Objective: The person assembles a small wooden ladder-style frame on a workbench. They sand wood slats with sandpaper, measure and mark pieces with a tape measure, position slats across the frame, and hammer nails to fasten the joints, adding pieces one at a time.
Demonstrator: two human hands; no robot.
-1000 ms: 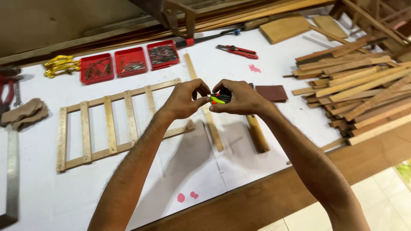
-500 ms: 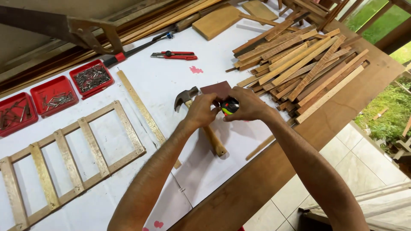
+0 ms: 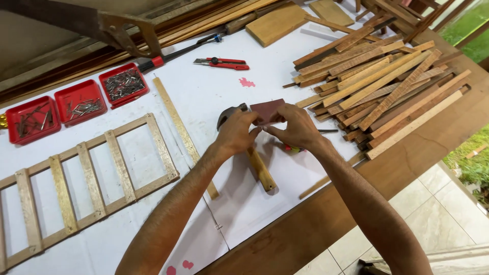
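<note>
Sandpaper (image 3: 266, 110), a small reddish-brown sheet, dull and flat, is pinched between both hands just above the middle of the desk (image 3: 214, 97). The left hand (image 3: 237, 133) holds its near left corner with thumb and fingertips closed on it; the right hand (image 3: 294, 128) grips the right edge the same way, and a yellow-green thing shows under its palm, too hidden to tell what it is. A hammer (image 3: 254, 158) lies right below the hands, its dark head poking out behind the left fingers and its wooden handle running toward the near edge.

Half a second ago the hands were closed together around the small yellow-green thing, with the sheet lying behind them; now the fingers have gone to the sheet itself.

A heap of wooden slats (image 3: 387, 81) lies to the right, a ladder-like slat frame (image 3: 86, 178) to the left, and three red trays (image 3: 76, 104) of nails behind it.
</note>
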